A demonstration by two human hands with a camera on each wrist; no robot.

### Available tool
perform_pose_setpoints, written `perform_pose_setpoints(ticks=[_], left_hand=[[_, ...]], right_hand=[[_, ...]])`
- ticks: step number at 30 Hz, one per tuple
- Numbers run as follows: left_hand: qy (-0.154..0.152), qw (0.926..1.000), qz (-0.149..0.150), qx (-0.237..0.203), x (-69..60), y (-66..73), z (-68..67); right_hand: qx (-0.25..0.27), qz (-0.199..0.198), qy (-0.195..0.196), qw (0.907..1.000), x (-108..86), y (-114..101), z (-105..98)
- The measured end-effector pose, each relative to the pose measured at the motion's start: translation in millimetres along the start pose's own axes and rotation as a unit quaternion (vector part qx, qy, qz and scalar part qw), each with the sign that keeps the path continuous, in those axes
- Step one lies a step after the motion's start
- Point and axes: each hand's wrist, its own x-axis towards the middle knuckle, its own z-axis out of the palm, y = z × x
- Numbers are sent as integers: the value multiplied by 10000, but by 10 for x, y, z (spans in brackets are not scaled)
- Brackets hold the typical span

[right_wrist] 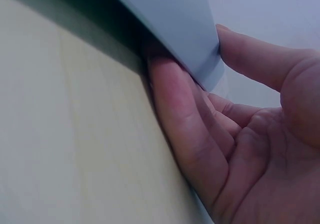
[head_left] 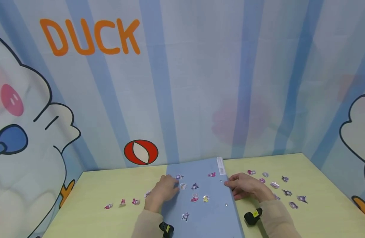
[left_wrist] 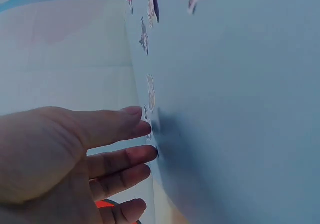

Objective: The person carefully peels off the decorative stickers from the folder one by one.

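Note:
A light blue folder (head_left: 212,215) lies on the table with several small cartoon stickers on its cover, among them a red-and-white one (head_left: 194,198) and a yellow one (head_left: 205,198). My left hand (head_left: 162,191) is at the folder's upper left, its fingertips touching the cover beside a purple sticker (head_left: 179,177). In the left wrist view those fingers (left_wrist: 125,156) are fairly straight and spread. At the right edge, my right hand (head_left: 244,186) grips the folder. The right wrist view shows the thumb (right_wrist: 250,56) on top and the other fingers tucked under the edge, above the tabletop.
On the pale yellow table (head_left: 87,195), loose stickers lie left of the folder, including a pink one (head_left: 135,201), and several more to the right, such as a purple one (head_left: 302,199). A white label (head_left: 221,166) marks the folder's top right corner. A printed curtain (head_left: 197,82) hangs behind.

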Motion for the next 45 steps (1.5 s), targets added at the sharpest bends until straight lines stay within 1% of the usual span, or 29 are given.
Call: perform_pose_setpoints(ticks=[5, 9, 14, 18, 23, 27, 31, 41, 45], left_hand=[[23, 10000, 27, 37, 22, 70, -7], [141, 9999, -56, -82, 37, 111, -7], [269, 9988, -254, -319, 59, 141, 3], [298, 9970, -434, -564, 77, 149, 30], [322, 9958, -546, -655, 102, 156, 56], [387, 9952, -622, -643, 117, 153, 78], [407, 9951, -629, -647, 125, 146, 99], [365, 9958, -448, -704, 128, 146, 101], [356, 9958, -471, -700, 132, 148, 102]], right_hand=[[-15, 11, 18, 10000, 3, 4, 4], [0, 9, -1, 10000, 3, 2, 2], [10, -52, -68, 10000, 12, 12, -3], [23, -57, -71, 10000, 18, 18, -3], [-35, -44, -50, 10000, 17, 22, -3], [-50, -50, -54, 10000, 15, 21, -5], [9, -35, -106, 9999, 16, 24, -8], [87, -83, -182, 9998, 7, 22, -9], [65, -91, -165, 9998, 6, 15, -10]])
